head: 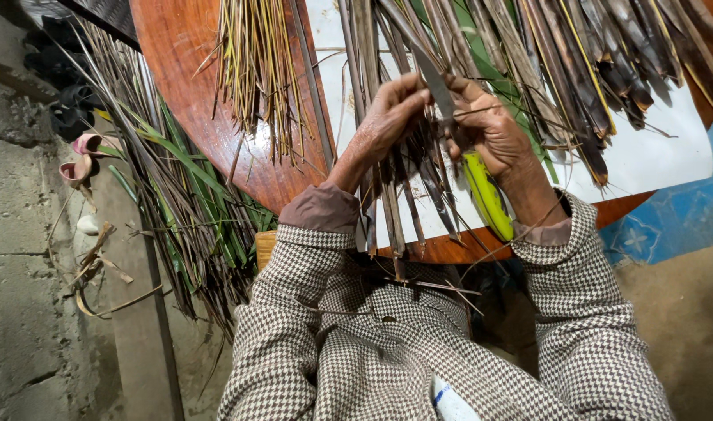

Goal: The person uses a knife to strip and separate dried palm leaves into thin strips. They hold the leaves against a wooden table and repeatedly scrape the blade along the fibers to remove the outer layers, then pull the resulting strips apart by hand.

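My right hand (497, 132) grips a knife with a yellow-green handle (487, 195); its grey blade (437, 86) points up and away from me. My left hand (388, 117) pinches a thin dark palm leaf strip (395, 210) right beside the blade, fingertips touching it. Both hands hover over a round reddish wooden table (193, 70) covered partly by a white sheet (653, 156). Several dark dried leaf strips (575, 70) fan out on the sheet beyond my hands.
A bundle of pale yellow midribs (255, 70) lies on the table at left. Green and dry leaf waste (185, 203) is heaped on the floor at left, near pink sandals (79, 160). A blue patterned surface (668, 218) shows at right.
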